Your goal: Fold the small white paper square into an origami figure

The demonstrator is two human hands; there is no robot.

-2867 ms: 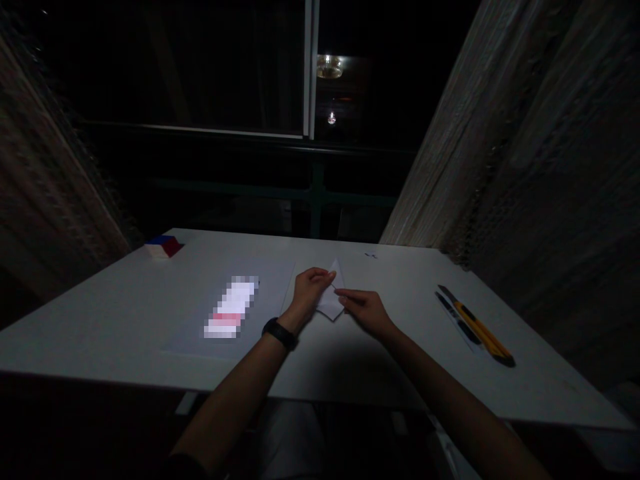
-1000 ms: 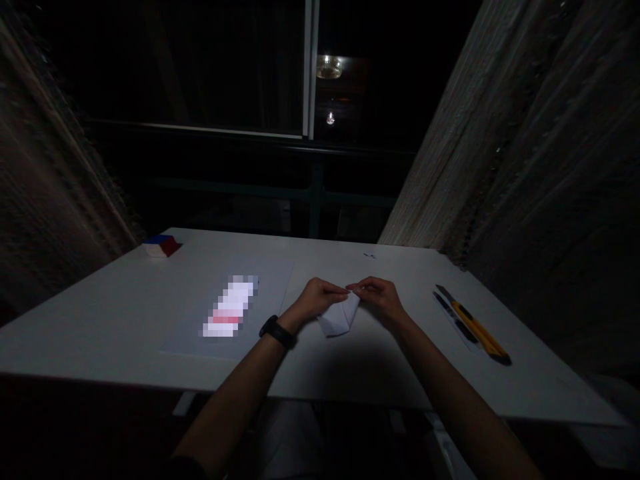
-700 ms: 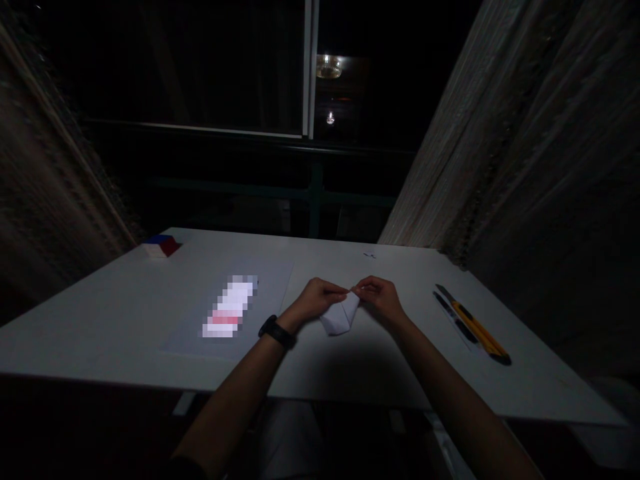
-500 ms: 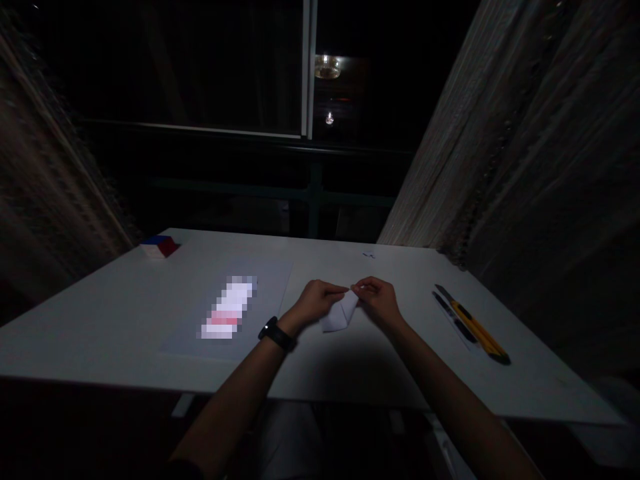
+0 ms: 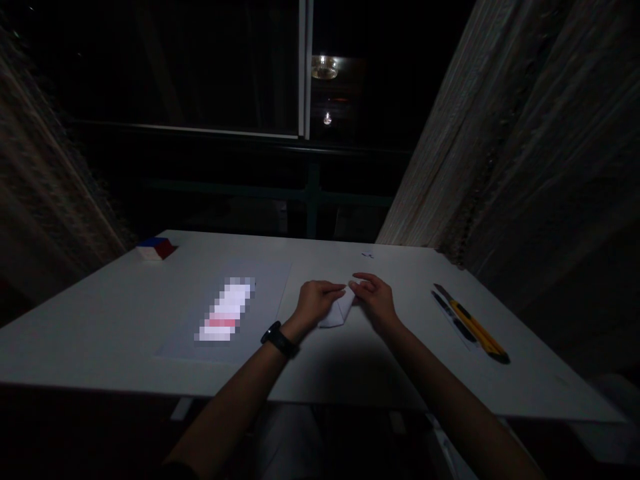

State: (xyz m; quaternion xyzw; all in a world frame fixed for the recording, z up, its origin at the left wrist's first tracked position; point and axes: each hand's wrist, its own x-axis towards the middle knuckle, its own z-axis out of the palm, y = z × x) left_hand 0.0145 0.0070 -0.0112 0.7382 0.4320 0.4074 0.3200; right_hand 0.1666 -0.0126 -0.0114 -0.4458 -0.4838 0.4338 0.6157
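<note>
A small piece of folded white paper [image 5: 339, 313] is held between my two hands, just above or on the white table. My left hand [image 5: 319, 300], with a dark watch on its wrist, is closed on the paper's left side, fingers pointing right. My right hand [image 5: 374, 299] pinches the paper's upper right corner with thumb and fingertips, while its index finger is raised a little. The fingers hide parts of the paper's upper edge.
Left of my hands, a bright blurred-out rectangle [image 5: 227, 310] lies on a large paper sheet [image 5: 270, 293]. A blue, red and white cube [image 5: 155, 249] sits far left. At right lie a yellow utility knife [image 5: 480, 330] and a dark pen [image 5: 454, 317]. Small dark scraps [image 5: 368, 255] lie behind my hands.
My right index finger has lifted away from the paper's top corner. Both hands still hold the folded paper, which has tilted slightly. The view has shifted a little.
</note>
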